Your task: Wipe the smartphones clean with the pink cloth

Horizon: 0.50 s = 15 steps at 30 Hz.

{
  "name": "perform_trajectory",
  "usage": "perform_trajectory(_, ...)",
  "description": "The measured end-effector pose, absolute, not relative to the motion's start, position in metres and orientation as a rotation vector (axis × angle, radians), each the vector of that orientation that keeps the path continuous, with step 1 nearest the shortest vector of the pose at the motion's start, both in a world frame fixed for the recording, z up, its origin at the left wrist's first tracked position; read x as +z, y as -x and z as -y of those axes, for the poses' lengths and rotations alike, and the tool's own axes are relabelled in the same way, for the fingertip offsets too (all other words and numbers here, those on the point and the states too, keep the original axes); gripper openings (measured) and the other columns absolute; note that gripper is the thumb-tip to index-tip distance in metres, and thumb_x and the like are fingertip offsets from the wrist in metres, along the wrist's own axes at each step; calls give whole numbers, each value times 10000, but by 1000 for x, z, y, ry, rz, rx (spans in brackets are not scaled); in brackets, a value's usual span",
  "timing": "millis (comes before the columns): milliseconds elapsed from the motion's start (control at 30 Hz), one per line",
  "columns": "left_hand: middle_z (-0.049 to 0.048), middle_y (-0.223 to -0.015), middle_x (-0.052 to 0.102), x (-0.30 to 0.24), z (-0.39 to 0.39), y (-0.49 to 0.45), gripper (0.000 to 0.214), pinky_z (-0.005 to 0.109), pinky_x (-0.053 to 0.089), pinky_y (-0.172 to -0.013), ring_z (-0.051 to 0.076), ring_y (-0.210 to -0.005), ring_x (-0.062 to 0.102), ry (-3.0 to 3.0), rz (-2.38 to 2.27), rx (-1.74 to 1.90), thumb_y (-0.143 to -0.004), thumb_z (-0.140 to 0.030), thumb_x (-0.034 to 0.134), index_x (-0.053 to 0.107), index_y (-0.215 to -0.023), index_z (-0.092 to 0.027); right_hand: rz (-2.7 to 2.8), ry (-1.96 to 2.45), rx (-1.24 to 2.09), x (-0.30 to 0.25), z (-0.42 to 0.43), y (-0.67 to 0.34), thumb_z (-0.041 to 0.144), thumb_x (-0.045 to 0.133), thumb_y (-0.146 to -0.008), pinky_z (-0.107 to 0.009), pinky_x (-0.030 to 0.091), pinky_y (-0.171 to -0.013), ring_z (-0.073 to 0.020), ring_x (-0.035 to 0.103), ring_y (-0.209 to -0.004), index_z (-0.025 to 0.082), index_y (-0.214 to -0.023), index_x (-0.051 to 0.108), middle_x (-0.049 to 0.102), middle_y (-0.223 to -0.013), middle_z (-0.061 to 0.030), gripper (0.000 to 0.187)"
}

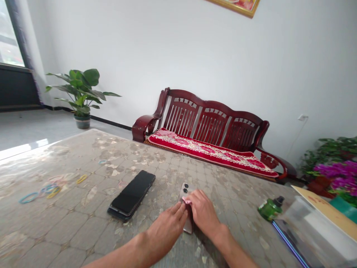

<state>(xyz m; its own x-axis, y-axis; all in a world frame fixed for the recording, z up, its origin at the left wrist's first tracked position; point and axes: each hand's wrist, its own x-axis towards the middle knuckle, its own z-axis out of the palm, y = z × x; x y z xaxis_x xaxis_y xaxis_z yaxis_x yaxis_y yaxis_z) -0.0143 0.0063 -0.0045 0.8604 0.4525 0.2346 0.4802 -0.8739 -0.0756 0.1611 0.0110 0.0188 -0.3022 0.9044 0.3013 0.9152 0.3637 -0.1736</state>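
A light-coloured smartphone (pixel 188 226) lies back up on the table, its two round camera lenses at the far end. My left hand (pixel 170 223) is closed at the phone's left side, fingers together and resting over its back; the thumb is hard to make out. Between the fingers of my right hand (pixel 205 212) is a small pink cloth (pixel 186 200), pressed on the phone's back below the lenses. Both hands hide much of the phone's middle. Left of them lies a black smartphone (pixel 135 193), screen up, on top of another dark flat thing.
Coloured bands (pixel 52 190) lie at the left of the patterned tablecloth (pixel 75 223). On the right are a green bottle (pixel 270 209), a dark device (pixel 292 238) and a clear plastic box (pixel 315 223). A wooden bench (pixel 212 124) stands beyond the table.
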Motion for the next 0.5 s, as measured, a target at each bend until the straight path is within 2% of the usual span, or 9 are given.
perform_trajectory(267, 215, -1391, 548, -16, -11, 16, 509, 397, 364, -1145, 307, -1324, 486, 2887, 671, -350, -838, -24, 465, 503, -1344, 14, 2220, 1762, -62, 25, -34, -158, 106, 447, -966, -262, 412, -828, -182, 581, -904, 205, -869, 691, 662, -926, -51, 281)
perform_trajectory(500, 219, -1368, 569, -18, -10, 13, 392, 388, 378, -1133, 312, -1298, 516, 2904, 749, -345, -932, -135, 518, 555, -1298, -2, 2374, 1560, 52, 26, -29, -152, 141, 476, -971, -247, 402, -817, -165, 574, -908, 225, -898, 696, 664, -935, -22, 247)
